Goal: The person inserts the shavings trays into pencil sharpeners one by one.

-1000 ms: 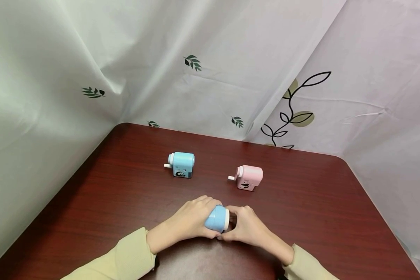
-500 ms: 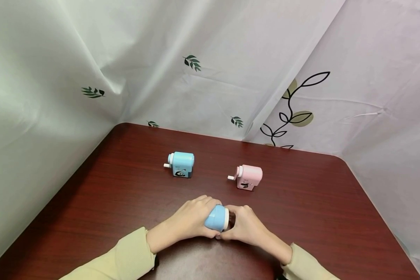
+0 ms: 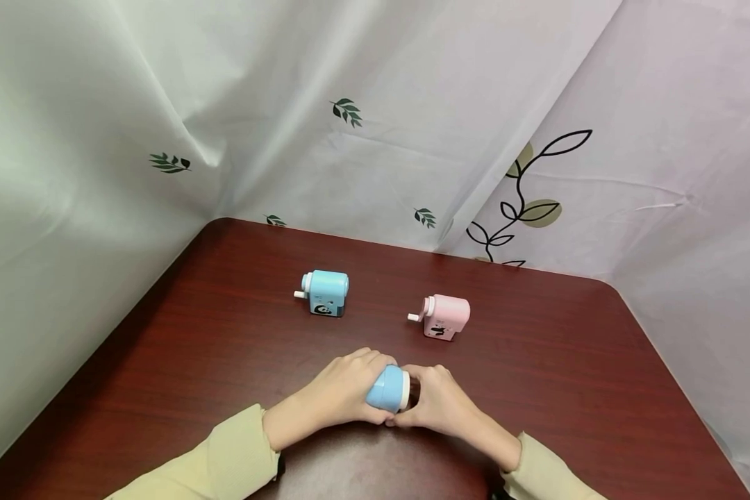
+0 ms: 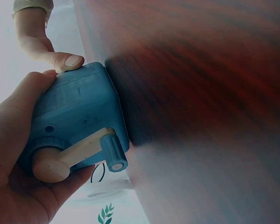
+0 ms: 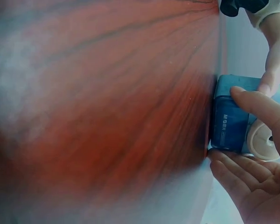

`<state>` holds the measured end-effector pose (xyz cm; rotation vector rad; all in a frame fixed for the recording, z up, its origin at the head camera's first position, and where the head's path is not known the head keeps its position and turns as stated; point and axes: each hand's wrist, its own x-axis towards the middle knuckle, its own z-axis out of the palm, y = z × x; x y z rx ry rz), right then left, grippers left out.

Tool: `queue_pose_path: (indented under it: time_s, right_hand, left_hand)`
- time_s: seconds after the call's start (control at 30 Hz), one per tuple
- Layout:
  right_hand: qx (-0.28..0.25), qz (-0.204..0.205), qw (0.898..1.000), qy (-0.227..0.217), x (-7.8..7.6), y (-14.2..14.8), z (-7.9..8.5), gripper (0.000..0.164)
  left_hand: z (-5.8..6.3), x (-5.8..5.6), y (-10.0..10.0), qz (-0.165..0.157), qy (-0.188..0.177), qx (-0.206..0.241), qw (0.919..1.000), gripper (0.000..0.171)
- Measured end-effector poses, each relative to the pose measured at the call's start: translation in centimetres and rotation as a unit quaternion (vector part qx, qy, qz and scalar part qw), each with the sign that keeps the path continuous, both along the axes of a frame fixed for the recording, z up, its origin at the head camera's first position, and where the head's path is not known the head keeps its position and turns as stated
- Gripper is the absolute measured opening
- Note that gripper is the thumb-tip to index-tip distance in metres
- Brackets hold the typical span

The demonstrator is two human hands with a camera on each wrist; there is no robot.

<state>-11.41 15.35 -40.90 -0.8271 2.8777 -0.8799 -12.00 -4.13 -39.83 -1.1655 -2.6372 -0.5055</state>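
Note:
Both hands hold a blue crank pencil sharpener [image 3: 386, 390] low over the near middle of the table. My left hand [image 3: 348, 387] wraps round its crank end; in the left wrist view the pale crank arm [image 4: 88, 148] with its blue knob lies beside the palm. The thumb and fingers of my right hand [image 3: 442, 404] span the opposite end. There, the right wrist view shows a white round ring [image 5: 261, 140] and a dark blue drawer [image 5: 229, 125], with the thumb on one side and fingers on the other. The palm hides part of the body.
A light blue crank sharpener [image 3: 328, 293] with a panda print stands farther back on the left. To its right stands a similar pink sharpener [image 3: 446, 317]. The dark red-brown table [image 3: 556, 347] meets a white curtain [image 3: 275, 139] with leaf prints behind it.

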Motion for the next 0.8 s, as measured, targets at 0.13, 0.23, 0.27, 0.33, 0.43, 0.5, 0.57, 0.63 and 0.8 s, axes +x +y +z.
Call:
queue_pose_path:
  time_s: [0.13,0.23,0.27,0.33,0.43,0.5,0.57,0.63,0.8]
  right_hand:
    - [0.002,-0.002,1.000,0.000,0.03,-0.02,-0.05,0.042]
    - [0.003,-0.004,1.000,0.000,0.04,-0.02,-0.09,0.043]
    - [0.003,-0.003,1.000,0.000,0.02,-0.01,-0.08,0.042]
    - [0.003,-0.002,1.000,0.000,-0.02,0.02,-0.06,0.043]
    - [0.005,0.002,1.000,0.001,-0.07,0.10,-0.02,0.044]
    - [0.007,0.006,1.000,0.001,-0.08,0.17,-0.02,0.046]
    - [0.009,0.009,1.000,-0.001,0.02,0.26,-0.06,0.049]
    - [0.012,0.011,1.000,0.001,0.12,0.35,-0.12,0.051]
    - [0.028,0.004,0.999,0.018,0.42,0.63,0.04,0.064]
  left_hand:
    - [0.01,0.00,0.01,-0.001,-0.002,-0.002,1.0000,0.064]
    - [-0.02,-0.03,0.01,-0.001,-0.003,-0.003,1.0000,0.064]
    - [-0.04,-0.04,0.02,-0.001,-0.004,-0.003,1.0000,0.064]
    - [-0.04,-0.09,0.03,-0.002,-0.006,-0.002,1.0000,0.064]
    - [-0.02,-0.18,0.05,-0.001,-0.011,0.000,0.9999,0.064]
    - [-0.02,-0.25,0.06,-0.002,-0.018,0.000,0.9998,0.063]
    - [-0.06,-0.24,0.08,-0.002,-0.026,0.000,0.9997,0.063]
    - [-0.09,-0.22,0.07,-0.003,-0.031,-0.001,0.9995,0.065]
    - [0.09,-0.13,-0.14,0.007,-0.036,0.011,0.9993,0.076]
